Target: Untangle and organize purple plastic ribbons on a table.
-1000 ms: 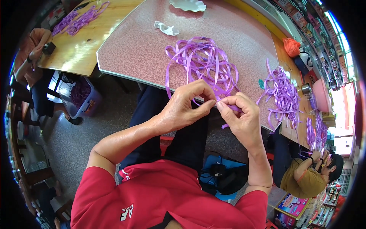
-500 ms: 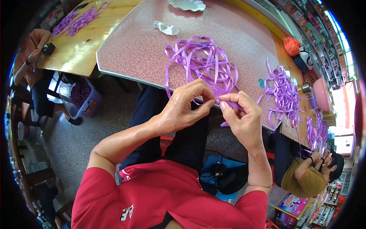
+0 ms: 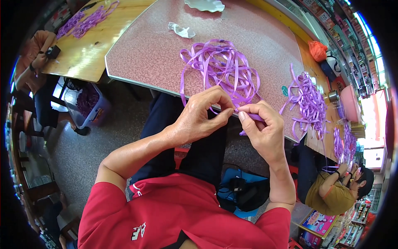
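Note:
A narrow purple ribbon (image 3: 256, 117) is pinched between both my hands, just off the near edge of the table. My left hand (image 3: 207, 110) has thumb and forefinger closed on a small part of it, perhaps a knot, which is too small to make out. Close beside it, my right hand (image 3: 265, 126) grips the ribbon between thumb and bent forefinger, and a short tail hangs below. Beyond my hands lies a loose tangle of purple ribbon (image 3: 235, 76) on the pink speckled table (image 3: 141, 58). A denser purple ribbon pile (image 3: 309, 99) rests to the right.
Crumpled white plastic (image 3: 181, 30) and a white scalloped dish (image 3: 205, 5) lie farther back. An orange bag (image 3: 317, 50) and a pink basin (image 3: 350, 103) stand right. A co-worker (image 3: 336, 191) handles ribbon there; another person (image 3: 37, 62) sits left, near a plastic bin (image 3: 101, 108).
My hands hold nearly the same place and grip. The ribbon tail below my right hand has shifted slightly upward. The person at the left has moved a hand toward the small black object.

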A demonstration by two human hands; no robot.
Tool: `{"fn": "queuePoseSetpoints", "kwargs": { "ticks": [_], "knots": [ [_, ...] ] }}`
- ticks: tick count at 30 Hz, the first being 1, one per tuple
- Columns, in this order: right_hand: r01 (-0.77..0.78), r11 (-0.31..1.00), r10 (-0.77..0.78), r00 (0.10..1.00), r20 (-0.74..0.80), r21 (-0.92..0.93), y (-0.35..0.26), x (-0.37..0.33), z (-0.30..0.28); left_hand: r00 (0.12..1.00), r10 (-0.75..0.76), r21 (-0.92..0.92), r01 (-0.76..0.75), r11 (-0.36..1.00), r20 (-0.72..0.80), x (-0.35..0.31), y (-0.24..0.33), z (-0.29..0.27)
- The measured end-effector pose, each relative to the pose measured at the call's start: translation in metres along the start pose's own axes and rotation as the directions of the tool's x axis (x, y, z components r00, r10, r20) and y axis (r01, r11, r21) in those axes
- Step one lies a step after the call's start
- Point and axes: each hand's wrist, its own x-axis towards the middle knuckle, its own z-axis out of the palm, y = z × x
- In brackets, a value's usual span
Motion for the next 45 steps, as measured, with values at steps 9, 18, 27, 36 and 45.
{"fn": "queuePoseSetpoints", "kwargs": {
  "ticks": [9,18,27,36,45],
  "knots": [
    [-0.01,1.0,0.012,0.999,0.051,-0.025,0.006,0.002,-0.004,0.999,0.029,0.0,-0.029,1.0,0.034,0.0,-0.005,-0.002],
    [0.03,0.999,-0.029,0.999,0.042,-0.033,0.007,-0.003,-0.006,0.905,0.333,0.442,-0.421,0.792,0.264,0.01,0.002,-0.008],
    [0.251,0.967,-0.246,0.965,0.096,-0.042,0.009,-0.003,0.003,0.842,0.343,0.388,-0.506,0.771,0.417,0.006,0.011,-0.038],
    [0.109,0.983,-0.108,0.994,-0.013,0.146,0.048,0.011,-0.034,0.932,0.16,0.32,-0.268,0.909,0.327,0.002,0.014,-0.058],
    [0.01,0.96,-0.115,0.924,0.364,0.278,0.048,-0.009,-0.001,0.921,0.255,0.049,-0.281,0.958,0.296,0.017,0.041,-0.038]
  ]
}}
